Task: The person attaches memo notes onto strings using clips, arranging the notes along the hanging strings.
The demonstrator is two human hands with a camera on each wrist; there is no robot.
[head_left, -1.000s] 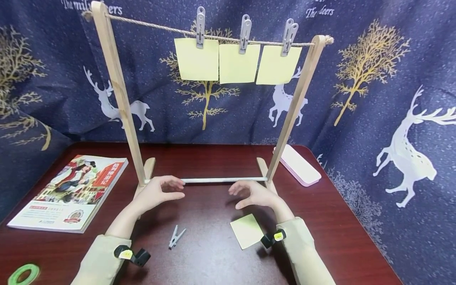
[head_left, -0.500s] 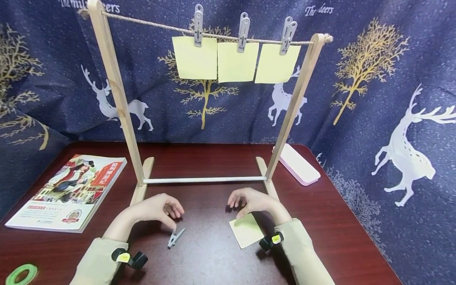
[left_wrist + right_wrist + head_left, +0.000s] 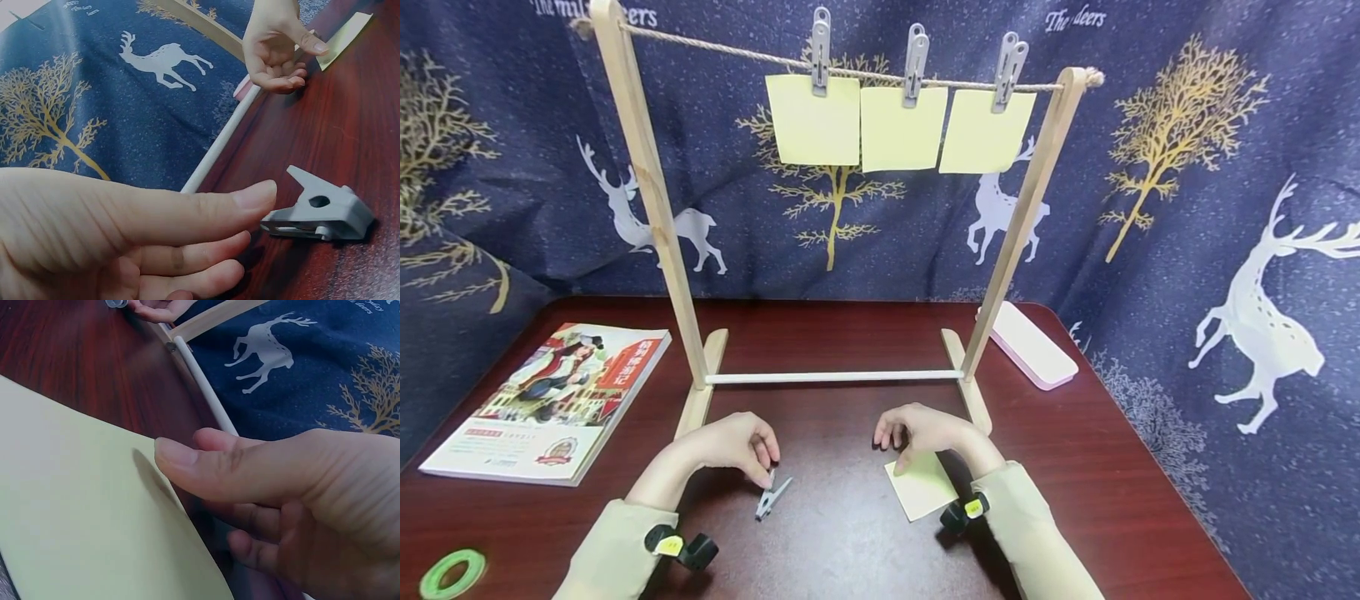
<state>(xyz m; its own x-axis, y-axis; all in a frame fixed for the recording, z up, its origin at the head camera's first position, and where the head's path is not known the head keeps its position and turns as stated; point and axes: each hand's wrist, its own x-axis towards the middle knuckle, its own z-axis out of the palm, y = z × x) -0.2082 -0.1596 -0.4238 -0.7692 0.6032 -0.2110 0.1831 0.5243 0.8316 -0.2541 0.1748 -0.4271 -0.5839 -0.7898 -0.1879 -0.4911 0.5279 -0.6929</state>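
Note:
A grey clothespin (image 3: 769, 502) lies on the dark red table. My left hand (image 3: 733, 446) is at its far end, and in the left wrist view the thumb tip overlaps one of the clothespin's (image 3: 325, 215) legs, fingers relaxed below. A yellow sticky note (image 3: 922, 492) lies flat on the right side of the table. Over its far edge hovers my right hand (image 3: 921, 433); in the right wrist view the thumb (image 3: 187, 464) is at the note's (image 3: 81, 500) edge and casts a shadow on it, with the other fingers loosely bent beyond the edge.
Behind the hands stands a wooden frame (image 3: 658, 200) with a white bottom rod (image 3: 835, 377). Three yellow notes (image 3: 902, 129) hang from its rope by grey clothespins (image 3: 915, 67). A book (image 3: 550, 404) and green tape roll (image 3: 452, 575) lie left; a pink-white case (image 3: 1030, 346) lies right.
Both hands have come down and back from beside the white rod, the left to the clothespin, the right to the sticky note. The clothespin and note lie where they were.

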